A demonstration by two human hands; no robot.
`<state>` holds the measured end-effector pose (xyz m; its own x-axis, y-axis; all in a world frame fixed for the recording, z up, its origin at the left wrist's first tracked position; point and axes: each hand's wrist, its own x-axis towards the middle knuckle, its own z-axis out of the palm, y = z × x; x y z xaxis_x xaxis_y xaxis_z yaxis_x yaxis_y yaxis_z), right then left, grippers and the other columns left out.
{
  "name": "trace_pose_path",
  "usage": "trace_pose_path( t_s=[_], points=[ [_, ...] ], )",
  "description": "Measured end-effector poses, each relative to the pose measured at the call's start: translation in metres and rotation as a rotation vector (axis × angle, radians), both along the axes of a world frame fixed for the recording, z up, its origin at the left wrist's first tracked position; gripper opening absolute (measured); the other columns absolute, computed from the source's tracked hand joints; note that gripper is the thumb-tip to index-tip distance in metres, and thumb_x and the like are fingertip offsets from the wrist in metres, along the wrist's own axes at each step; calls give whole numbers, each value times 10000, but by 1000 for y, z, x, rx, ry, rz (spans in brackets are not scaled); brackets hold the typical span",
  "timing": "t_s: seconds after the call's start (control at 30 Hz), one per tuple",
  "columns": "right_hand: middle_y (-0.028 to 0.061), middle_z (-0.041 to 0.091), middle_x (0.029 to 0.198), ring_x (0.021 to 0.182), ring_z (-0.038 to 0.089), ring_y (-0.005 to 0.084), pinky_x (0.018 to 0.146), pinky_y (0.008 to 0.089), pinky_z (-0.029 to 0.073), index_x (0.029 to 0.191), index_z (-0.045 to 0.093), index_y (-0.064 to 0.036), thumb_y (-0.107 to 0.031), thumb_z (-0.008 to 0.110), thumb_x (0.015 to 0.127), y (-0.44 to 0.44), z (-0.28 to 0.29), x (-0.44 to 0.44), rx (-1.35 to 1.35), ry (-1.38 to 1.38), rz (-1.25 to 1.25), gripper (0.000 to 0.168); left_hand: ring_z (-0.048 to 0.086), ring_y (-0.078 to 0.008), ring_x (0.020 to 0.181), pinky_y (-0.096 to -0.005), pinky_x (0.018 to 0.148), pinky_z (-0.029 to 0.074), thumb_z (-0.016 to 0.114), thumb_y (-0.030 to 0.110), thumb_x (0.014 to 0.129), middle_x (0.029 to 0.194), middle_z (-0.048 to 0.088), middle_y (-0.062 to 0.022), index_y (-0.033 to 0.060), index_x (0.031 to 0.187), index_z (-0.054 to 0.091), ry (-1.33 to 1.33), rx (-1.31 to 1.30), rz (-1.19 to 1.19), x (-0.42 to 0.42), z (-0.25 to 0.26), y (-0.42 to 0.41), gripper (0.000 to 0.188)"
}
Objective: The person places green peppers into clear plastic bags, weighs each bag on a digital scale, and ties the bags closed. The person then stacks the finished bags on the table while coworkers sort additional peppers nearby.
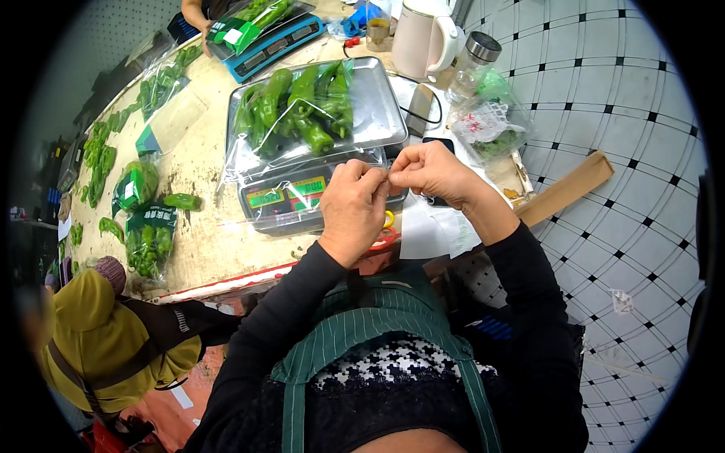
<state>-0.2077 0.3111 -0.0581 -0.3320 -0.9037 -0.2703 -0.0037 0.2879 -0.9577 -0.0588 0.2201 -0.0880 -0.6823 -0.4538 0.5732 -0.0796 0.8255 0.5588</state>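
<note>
Several long green peppers [303, 105] lie in a clear plastic bag [362, 156] on the steel pan [376, 105] of a digital scale [263, 218]. The bag's loose end drapes over the scale's lit display. My left hand [355, 206] and my right hand [433, 172] meet at the right end of this loose plastic. Both pinch it between thumb and fingers, and the fingertips hide the exact spot. Below my left hand, scissors with red and yellow handles [385, 240] lie partly covered at the table edge.
Bagged peppers [148, 243] and loose ones [99, 158] lie along the table's left. A blue scale [277, 48] carries another bag beside a person's hand [207, 37]. A kettle [422, 39] and glass bottle [474, 62] stand behind right. A person in yellow [113, 340] is at left.
</note>
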Motion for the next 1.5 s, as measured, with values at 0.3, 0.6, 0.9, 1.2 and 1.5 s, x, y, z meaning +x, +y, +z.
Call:
trace_pose_path(
  t_s=[0.3,0.6,0.9,1.2,1.5],
  points=[
    [112,679,754,655,651,116,517,194,444,897,640,49,-53,642,788,20,4,1,72,-15,-73,148,548,-261,769,-352,650,435,689,36,714,811,557,-79,57,879,635,80,43,-34,-6,-4,9,175],
    [126,676,759,641,644,145,567,222,498,900,635,97,10,613,783,22,-2,6,-5,-47,-121,148,542,-271,791,-368,680,439,708,42,676,795,554,-81,55,816,658,79,178,-52,-20,-15,8,149],
    [63,631,651,516,512,72,481,190,383,990,645,51,-114,615,822,33,4,13,58,-260,-202,237,550,-282,782,-370,677,448,707,22,670,761,535,-81,67,751,640,105,243,-21,-22,-18,11,115],
    [41,549,587,498,472,95,473,215,343,1085,611,76,-100,568,836,38,5,16,-72,-435,-181,308,533,-297,767,-379,657,421,700,-10,643,754,509,-96,46,724,564,220,177,-44,-26,-23,9,168],
    [24,577,619,481,440,63,444,195,304,855,668,-30,-367,609,860,19,-9,-4,58,-226,-234,342,479,-312,744,-393,649,383,639,-24,718,766,473,-113,20,751,505,115,137,-123,-17,-18,7,145]
  ],
)
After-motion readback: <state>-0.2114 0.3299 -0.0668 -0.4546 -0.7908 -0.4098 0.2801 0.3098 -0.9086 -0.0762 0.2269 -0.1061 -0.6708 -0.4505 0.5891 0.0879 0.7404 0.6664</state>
